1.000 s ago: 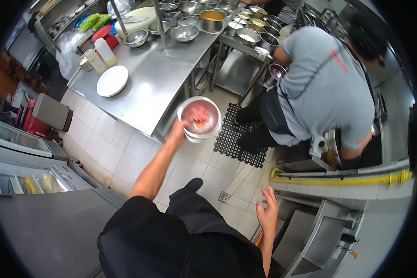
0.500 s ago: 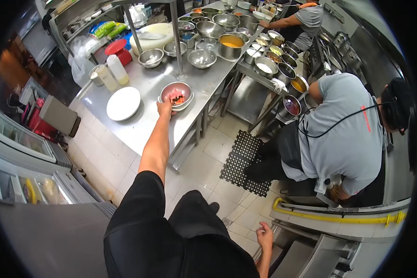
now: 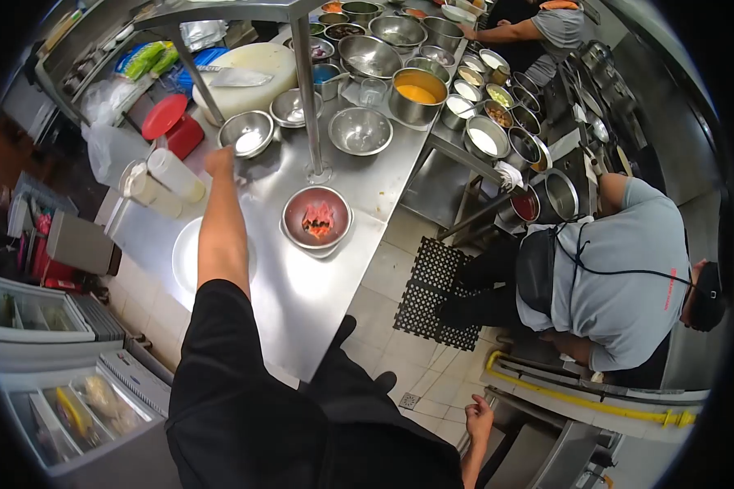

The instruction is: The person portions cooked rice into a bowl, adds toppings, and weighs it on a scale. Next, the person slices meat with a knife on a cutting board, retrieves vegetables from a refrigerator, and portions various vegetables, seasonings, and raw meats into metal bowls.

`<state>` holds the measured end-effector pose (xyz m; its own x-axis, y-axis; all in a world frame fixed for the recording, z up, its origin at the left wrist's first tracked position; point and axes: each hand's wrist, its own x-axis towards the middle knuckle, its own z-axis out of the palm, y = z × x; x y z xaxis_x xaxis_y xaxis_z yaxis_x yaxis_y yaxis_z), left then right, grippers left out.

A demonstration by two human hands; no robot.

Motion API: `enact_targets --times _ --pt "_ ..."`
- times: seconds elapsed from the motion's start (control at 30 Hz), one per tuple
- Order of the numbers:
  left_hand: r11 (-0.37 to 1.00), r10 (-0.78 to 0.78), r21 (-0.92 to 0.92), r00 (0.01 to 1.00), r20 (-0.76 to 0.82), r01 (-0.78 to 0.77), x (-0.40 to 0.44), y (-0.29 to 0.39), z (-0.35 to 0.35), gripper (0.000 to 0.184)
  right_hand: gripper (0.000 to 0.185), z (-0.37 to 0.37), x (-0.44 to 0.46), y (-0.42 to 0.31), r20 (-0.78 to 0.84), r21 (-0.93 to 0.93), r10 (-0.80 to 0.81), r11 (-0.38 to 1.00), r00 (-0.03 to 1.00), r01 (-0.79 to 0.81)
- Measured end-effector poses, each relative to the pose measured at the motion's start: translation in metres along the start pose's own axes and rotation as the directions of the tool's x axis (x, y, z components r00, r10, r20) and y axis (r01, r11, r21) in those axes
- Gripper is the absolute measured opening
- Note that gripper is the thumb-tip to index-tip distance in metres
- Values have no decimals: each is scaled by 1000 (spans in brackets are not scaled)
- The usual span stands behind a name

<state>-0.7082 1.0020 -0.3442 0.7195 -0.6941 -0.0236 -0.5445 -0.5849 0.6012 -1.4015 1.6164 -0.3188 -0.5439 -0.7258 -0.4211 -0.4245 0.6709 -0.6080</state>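
Note:
My left hand [image 3: 218, 162] is stretched over the steel table [image 3: 338, 281], beside the near edge of a small steel bowl [image 3: 247, 134]; its fingers are mostly hidden. A reddish bowl [image 3: 317, 218] with pink and red pieces in it stands on the table, right of my left forearm. That forearm partly covers a white plate [image 3: 187, 257]. Two squeeze bottles, one of them whitish [image 3: 175, 174], stand left of my left hand. Low on the right, away from the table, my right hand [image 3: 479, 419] is held with loosely bent fingers and nothing visible in it.
A table post [image 3: 307, 98] rises behind the reddish bowl. At the right, a co-worker [image 3: 620, 273] bends over the counter; another person's arm [image 3: 506, 33] reaches in at the top. Food pots [image 3: 488, 137] stand between them. A yellow pipe [image 3: 563, 398] runs along the lower right.
The reddish bowl went from my left hand onto the table and was let go. My left hand then moved left and farther back, toward the small steel bowl. The view has shifted.

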Motion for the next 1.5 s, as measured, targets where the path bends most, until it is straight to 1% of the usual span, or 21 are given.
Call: enact_targets --times 0.1,0.17,0.23,0.3,0.4,0.5,0.57,0.6,0.67,0.73,0.8,0.87,0.93,0.97,1.0,1.1,1.2,1.23,1.3,1.4,1.5 --pt "979 -58 186 992 -111 78 35 6 10 22 37 17 -4 -43 3 -19 -61 998 998 61" --pt "980 12 199 998 -56 -1 47 3 11 25 37 24 -4 -49 17 -45 -39 998 999 40" --pt "984 3 176 999 -46 5 51 11 -5 27 37 32 0 -50 33 -68 -36 997 999 38" --pt "990 -83 110 994 -68 90 58 24 -14 26 37 36 1 -49 37 -90 -48 995 998 51" --pt "988 -98 119 994 -44 103 47 46 -34 26 36 39 4 -62 35 -104 -25 994 999 28" --pt "972 -155 -145 968 199 185 9 78 -71 28 34 33 -7 -109 59 -164 27 986 998 -17" --pt "868 -37 -455 940 339 199 9 54 -63 23 32 29 -16 -126 51 -131 36 991 998 -29" --pt "883 102 -468 980 172 -10 -7 41 -67 21 32 29 -19 -128 53 -111 39 993 998 -33" --pt "845 223 -502 975 21 -182 -64 24 -94 17 32 34 -24 -118 25 54 -3 999 1000 1" --pt "790 248 -582 968 20 -191 -146 24 -114 17 34 43 -28 -117 -27 135 -102 985 994 105" --pt "743 237 -668 946 222 -29 -241 33 -121 19 36 51 -41 -128 -99 169 -237 953 966 251" --pt "721 275 -676 832 481 152 -341 46 -115 23 39 46 -57 -152 -181 151 -420 881 889 448" --pt "733 370 -628 620 692 263 -449 63 -107 24 41 25 -71 -168 -267 69 -617 754 740 653" --pt "799 394 -559 508 766 223 -496 69 -103 24 43 12 -74 -171 -306 0 -696 682 649 732" --pt "854 404 -494 386 829 165 -543 74 -99 23 48 -5 -75 -167 -339 -118 -790 575 512 810" --pt "867 494 -494 14 869 65 -679 82 -96 20 32 -60 -78 -127 -335 -350 -844 525 420 776" --pt "782 612 -623 -176 771 -9 -800 80 -98 17 38 -106 -87 -35 -388 -600 -816 576 428 556" --pt "686 715 -726 -233 659 52 -834 80 -95 17 37 -117 -105 -6 -449 -642 -757 643 474 418" --pt "652 719 -758 -344 604 34 -897 78 -94 16 35 -132 -141 45 -564 -676 -628 724 536 136" --pt "635 720 -767 -430 544 93 -993 67 -109 13 18 -148 -191 101 -695 -442 -316 896 646 -37" --pt "583 720 -804 -533 444 119 -1079 44 -101 11 16 -156 -232 143 -753 -142 -52 986 656 -86"
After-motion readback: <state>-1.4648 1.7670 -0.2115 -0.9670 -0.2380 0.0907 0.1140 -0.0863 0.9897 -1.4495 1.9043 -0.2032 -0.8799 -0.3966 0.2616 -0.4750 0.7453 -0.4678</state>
